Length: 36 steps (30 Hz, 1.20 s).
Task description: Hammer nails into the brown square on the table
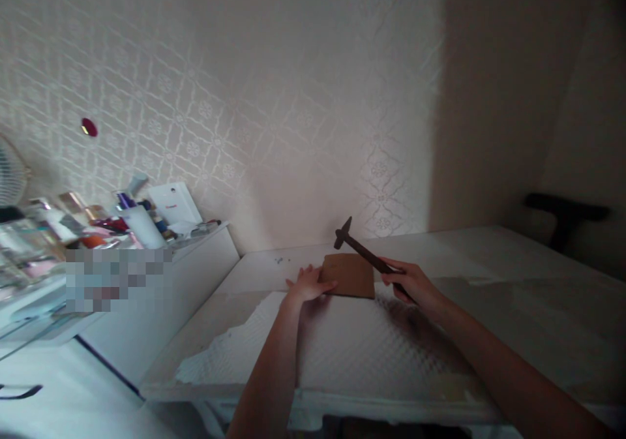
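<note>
White bumpy paper [362,341] is lying on the near part of the table [528,315], and its left edge is looking torn. To the left, a white cabinet [147,308] is standing right beside the table.

Past the two arms, the right hand [408,282] is holding a hammer [364,254], with its fingers wrapped around the handle. The left hand [309,286] is resting at the left side of a flat brown board [349,276], with its fingers spread wide and its thumb lying on the near corner. The board is sitting at the far edge of the bumpy paper, between the two hands. The hammer is slanting up to the left, and its head is hanging in the air.

Behind the left hand, some tiny dark bits [281,260] are lying on the table (they are too small to name). Lots of bottles [144,227] are crowding the cabinet top, and a white box [175,204] is leaning behind them. At the back, a wall [293,100] is showing a pale flower pattern.
</note>
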Available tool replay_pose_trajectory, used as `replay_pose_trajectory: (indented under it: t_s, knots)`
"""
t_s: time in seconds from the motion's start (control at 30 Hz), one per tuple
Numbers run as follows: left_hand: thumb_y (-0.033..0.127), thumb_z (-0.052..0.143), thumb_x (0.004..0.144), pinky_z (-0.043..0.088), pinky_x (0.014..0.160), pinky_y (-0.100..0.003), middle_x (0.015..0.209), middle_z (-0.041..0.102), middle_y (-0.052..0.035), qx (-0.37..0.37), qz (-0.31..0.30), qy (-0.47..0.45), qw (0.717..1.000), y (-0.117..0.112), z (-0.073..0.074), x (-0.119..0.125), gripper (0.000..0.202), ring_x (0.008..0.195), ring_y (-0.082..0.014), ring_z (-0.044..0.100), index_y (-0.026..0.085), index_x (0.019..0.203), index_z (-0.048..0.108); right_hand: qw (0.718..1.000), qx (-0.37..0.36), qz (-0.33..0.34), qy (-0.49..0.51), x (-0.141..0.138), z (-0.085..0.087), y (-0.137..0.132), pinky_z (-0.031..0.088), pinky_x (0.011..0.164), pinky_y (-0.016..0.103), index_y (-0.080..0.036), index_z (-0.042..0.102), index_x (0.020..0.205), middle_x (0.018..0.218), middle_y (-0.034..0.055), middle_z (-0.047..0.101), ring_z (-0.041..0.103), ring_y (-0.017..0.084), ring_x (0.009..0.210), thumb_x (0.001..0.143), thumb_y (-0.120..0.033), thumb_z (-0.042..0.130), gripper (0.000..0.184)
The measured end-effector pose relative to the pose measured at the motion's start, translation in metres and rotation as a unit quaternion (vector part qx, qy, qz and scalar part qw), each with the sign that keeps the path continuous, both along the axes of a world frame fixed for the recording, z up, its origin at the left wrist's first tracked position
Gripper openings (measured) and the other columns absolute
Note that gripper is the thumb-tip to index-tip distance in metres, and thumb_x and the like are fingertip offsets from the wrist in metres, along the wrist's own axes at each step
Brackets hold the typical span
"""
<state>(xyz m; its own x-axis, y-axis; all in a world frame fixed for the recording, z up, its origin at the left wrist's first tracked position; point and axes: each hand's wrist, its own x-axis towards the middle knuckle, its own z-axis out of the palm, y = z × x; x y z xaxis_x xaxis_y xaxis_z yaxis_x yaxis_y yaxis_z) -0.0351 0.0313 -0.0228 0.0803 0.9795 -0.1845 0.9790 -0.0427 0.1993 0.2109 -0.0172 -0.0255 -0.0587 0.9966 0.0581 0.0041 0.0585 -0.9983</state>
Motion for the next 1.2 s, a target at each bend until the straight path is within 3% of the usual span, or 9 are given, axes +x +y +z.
replay_pose_trajectory:
  t_s: [0.2, 0.63, 0.97, 1.2]
  knots:
    - [0.077, 0.04, 0.071, 0.005, 0.101, -0.072, 0.156, 0.005, -0.0057, -0.035, -0.017, -0.017, 0.999, 0.002, 0.001, -0.004, 0.085, 0.14, -0.0388, 0.0, 0.038, 0.145, 0.023, 0.999, -0.039, 0.024, 0.011, 0.002, 0.001, -0.003, 0.016, 0.031, 0.019, -0.011, 0.055, 0.128, 0.054, -0.0056, 0.048, 0.033, 0.004, 0.03, 0.061, -0.023, 0.057, 0.067]
    - [0.074, 0.038, 0.074, -0.003, 0.105, -0.066, 0.155, -0.003, -0.0037, -0.065, 0.0, -0.015, 0.998, -0.004, 0.008, 0.001, 0.085, 0.14, -0.0336, -0.007, 0.035, 0.147, 0.017, 0.997, -0.051, 0.048, -0.024, 0.005, 0.012, -0.011, 0.015, 0.032, 0.02, -0.01, 0.055, 0.128, 0.047, -0.0073, 0.045, 0.03, 0.004, 0.029, 0.061, -0.023, 0.056, 0.067]
    - [0.075, 0.038, 0.074, 0.0, 0.103, -0.069, 0.154, -0.004, -0.004, -0.064, -0.007, -0.011, 0.998, 0.001, 0.003, -0.002, 0.086, 0.14, -0.0338, -0.007, 0.037, 0.147, 0.015, 0.996, -0.071, 0.043, -0.036, 0.003, 0.017, -0.014, 0.015, 0.032, 0.021, -0.009, 0.055, 0.128, 0.046, -0.0076, 0.044, 0.028, 0.004, 0.029, 0.06, -0.022, 0.055, 0.069]
    - [0.074, 0.039, 0.074, 0.0, 0.103, -0.07, 0.154, -0.003, -0.0031, -0.066, -0.006, -0.012, 0.998, 0.0, 0.004, -0.001, 0.084, 0.14, -0.0352, -0.006, 0.038, 0.146, 0.015, 0.996, -0.063, 0.052, -0.03, 0.005, 0.01, -0.01, 0.015, 0.032, 0.02, -0.009, 0.053, 0.129, 0.044, -0.0078, 0.043, 0.028, 0.005, 0.029, 0.061, -0.023, 0.056, 0.07]
